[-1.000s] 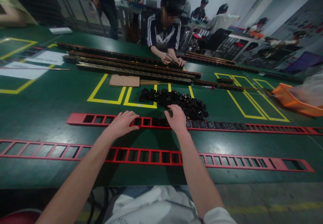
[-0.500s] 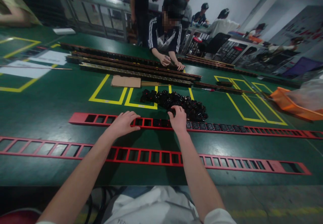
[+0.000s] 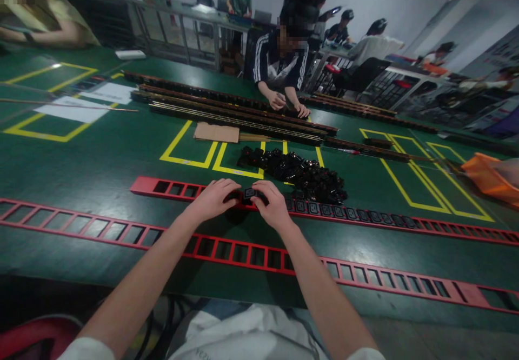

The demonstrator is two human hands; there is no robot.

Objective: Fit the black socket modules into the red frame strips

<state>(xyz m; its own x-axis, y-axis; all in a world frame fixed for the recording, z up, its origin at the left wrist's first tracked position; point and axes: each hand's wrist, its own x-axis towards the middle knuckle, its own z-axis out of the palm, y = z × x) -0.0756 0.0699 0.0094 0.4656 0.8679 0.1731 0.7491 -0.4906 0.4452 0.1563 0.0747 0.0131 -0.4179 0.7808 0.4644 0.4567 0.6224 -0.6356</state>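
Observation:
My left hand [image 3: 214, 200] and my right hand [image 3: 274, 206] meet over the far red slotted strip [image 3: 162, 187] on the green table. Between their fingertips sits a small black socket module [image 3: 248, 193], and both hands pinch it right above the strip's slots. To the right of my hands the strip's slots are filled with black modules [image 3: 344, 212]. A heap of loose black modules [image 3: 300, 169] lies just behind the strip. A second red slotted strip [image 3: 243, 253] with empty slots runs nearer to me, under my forearms.
Long dark strips [image 3: 227, 108] and a piece of cardboard [image 3: 216, 132] lie further back, where a person in a striped jacket [image 3: 279, 65] works. An orange tray [image 3: 488, 176] is at the right edge. White sheets [image 3: 73, 109] lie at the left inside yellow floor-tape boxes.
My right hand came back from the heap with a black module and moved left. My left hand closed in on it, so both hands now hold it over the strip. The view shifted slightly.

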